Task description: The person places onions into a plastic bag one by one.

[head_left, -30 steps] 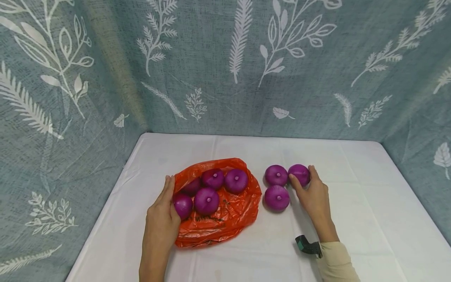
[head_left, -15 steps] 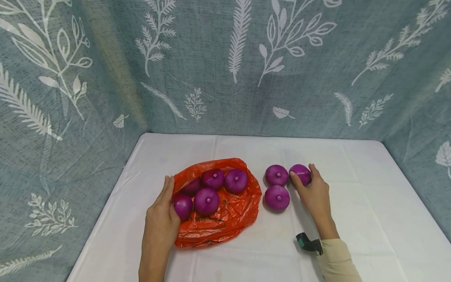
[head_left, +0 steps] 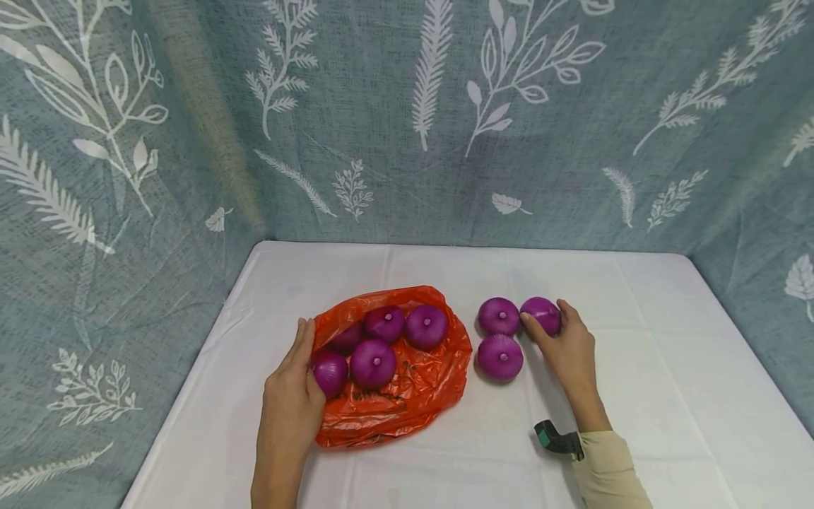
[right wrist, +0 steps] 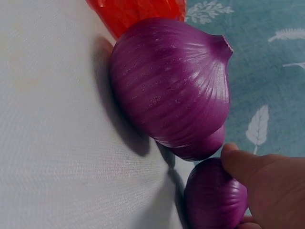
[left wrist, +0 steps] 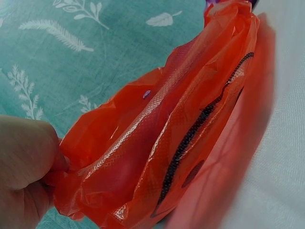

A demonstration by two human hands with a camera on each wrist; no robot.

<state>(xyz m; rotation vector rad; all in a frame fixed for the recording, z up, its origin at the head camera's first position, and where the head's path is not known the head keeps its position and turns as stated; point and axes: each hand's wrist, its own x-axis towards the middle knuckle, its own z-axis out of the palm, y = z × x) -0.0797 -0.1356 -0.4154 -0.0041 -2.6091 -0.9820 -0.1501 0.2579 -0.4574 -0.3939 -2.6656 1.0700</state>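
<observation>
My left hand [head_left: 289, 403] pinches the left edge of a red plastic bag [head_left: 407, 417], and the left wrist view shows the bag's film [left wrist: 138, 152] bunched between thumb and fingers. Several purple onions [head_left: 372, 363] lie in the bag, one partly hidden under its upper edge. To the right, my right hand [head_left: 569, 353] grips an onion [head_left: 540, 315] between thumb and fingers. Beside that onion sits a second one [head_left: 499, 316], with a third [head_left: 499, 358] in front of it. From the right wrist, this front onion [right wrist: 171, 86] looks large, its stem pointing away from the table.
A white cloth [head_left: 445, 466] covers the table. Blue-green curtains [head_left: 394, 191] with white leaf prints stand behind it and along both sides. A small black device [head_left: 558, 441] is strapped at my right wrist, by a beige sleeve [head_left: 607, 470].
The onion in my right hand has tilted slightly. The left hand, the bag and the other onions have stayed where they were.
</observation>
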